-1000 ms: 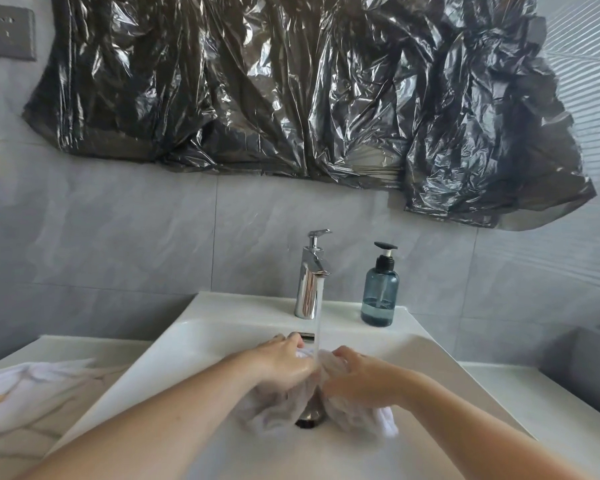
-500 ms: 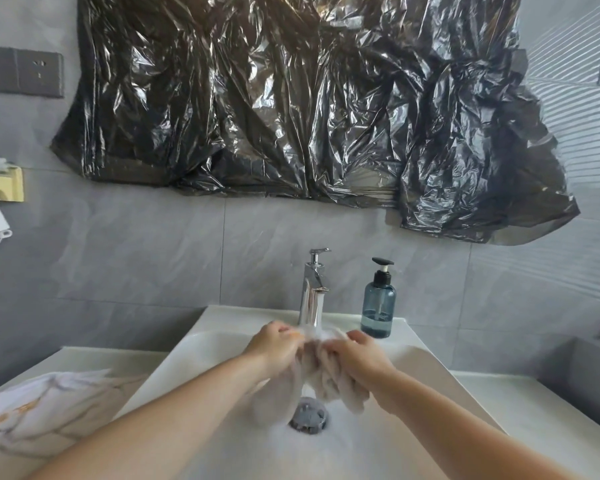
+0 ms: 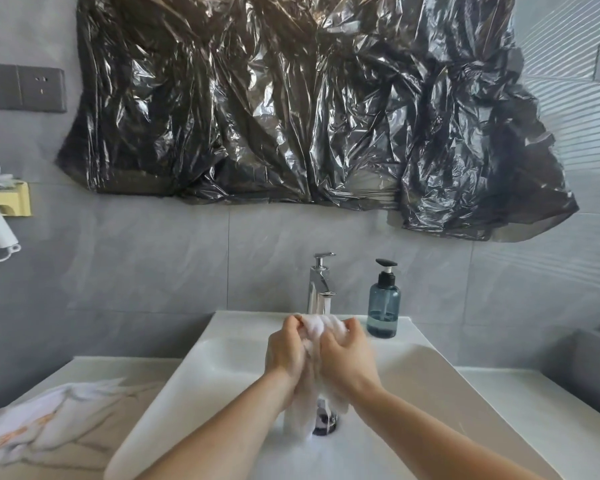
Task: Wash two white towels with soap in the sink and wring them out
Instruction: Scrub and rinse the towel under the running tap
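Two bare forearms, no sleeves, watch or rings on the hands [image 3: 321, 355].

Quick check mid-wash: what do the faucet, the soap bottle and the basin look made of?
Faucet: polished chromed metal, judging by mirror-like reflections. Soap bottle: translucent blue-grey plastic or glass, liquid visible inside, black pump. Basin: glossy white, likely ceramic, with soft highlights.

Soft daylight, glare on the black plastic sheet [image 3: 291, 109], wide-angle bending at edges, hands slightly blurred.
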`<state>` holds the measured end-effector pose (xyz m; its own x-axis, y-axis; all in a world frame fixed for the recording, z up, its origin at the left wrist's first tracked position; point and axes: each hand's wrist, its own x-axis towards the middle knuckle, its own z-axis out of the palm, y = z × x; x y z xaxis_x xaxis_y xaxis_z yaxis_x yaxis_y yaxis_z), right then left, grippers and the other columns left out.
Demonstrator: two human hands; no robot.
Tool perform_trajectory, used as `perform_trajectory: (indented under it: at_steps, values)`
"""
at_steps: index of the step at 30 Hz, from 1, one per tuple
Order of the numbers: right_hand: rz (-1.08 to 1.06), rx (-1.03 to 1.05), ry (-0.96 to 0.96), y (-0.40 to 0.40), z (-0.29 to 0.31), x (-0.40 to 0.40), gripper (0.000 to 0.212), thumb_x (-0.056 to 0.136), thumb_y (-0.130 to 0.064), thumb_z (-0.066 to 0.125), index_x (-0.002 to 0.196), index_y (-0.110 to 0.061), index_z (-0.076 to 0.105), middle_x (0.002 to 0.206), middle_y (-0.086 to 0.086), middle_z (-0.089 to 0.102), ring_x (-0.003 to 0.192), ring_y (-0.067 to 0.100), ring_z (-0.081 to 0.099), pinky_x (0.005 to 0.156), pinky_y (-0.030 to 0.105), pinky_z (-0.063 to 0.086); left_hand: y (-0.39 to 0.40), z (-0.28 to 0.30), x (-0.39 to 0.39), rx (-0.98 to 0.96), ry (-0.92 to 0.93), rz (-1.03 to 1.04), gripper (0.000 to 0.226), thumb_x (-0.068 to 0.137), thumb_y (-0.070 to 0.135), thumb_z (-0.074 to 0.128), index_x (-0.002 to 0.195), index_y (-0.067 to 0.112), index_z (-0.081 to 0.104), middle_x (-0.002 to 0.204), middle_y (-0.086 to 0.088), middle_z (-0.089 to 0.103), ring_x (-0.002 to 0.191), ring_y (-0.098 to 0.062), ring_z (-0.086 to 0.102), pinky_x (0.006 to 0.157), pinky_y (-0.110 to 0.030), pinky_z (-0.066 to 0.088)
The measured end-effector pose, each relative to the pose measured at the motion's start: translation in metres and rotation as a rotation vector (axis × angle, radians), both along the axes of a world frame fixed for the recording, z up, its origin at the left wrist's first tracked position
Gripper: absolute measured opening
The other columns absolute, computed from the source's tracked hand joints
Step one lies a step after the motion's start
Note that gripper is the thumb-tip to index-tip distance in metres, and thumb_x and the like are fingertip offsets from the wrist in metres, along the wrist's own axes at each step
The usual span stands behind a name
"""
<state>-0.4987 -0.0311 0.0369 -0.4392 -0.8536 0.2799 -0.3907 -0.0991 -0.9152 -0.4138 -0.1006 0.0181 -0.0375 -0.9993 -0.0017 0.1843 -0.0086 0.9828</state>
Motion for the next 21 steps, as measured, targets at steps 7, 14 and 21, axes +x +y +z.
perform_trajectory:
  at_steps: [7,14,21]
  values:
    - [0.020,0.051,-0.041,-0.005,0.005,-0.007,0.007,0.094,-0.017,0.053,0.100,-0.018,0.054,0.093,0.005,0.071,0.090,0.024,0.069,0.089,0.048,0.057,0.001,0.006,-0.005,-0.044,0.008,-0.053,0.029,0.085,0.028,0.051,0.062,0.019,0.066,0.067,-0.003,0.067,0.066,-0.023,0.060,0.069,-0.032,0.046]
    - [0.055,0.057,-0.060,-0.003,-0.007,-0.002,0.007,0.095,-0.025,0.053,0.099,-0.020,0.051,0.090,0.005,0.069,0.086,0.023,0.069,0.083,0.044,0.058,-0.008,0.001,-0.005,0.025,0.008,-0.027,0.033,0.084,0.029,0.057,0.054,0.016,0.059,0.067,-0.004,0.069,0.073,-0.033,0.061,0.076,-0.040,0.051]
    - [0.087,0.101,-0.097,-0.001,-0.013,-0.003,0.007,0.100,-0.021,0.048,0.106,-0.018,0.049,0.100,0.009,0.067,0.090,0.021,0.068,0.074,0.035,0.054,-0.006,0.003,-0.006,0.006,-0.046,0.000,0.039,0.096,0.028,0.053,0.057,0.019,0.051,0.061,0.002,0.056,0.062,-0.020,0.048,0.059,-0.030,0.039]
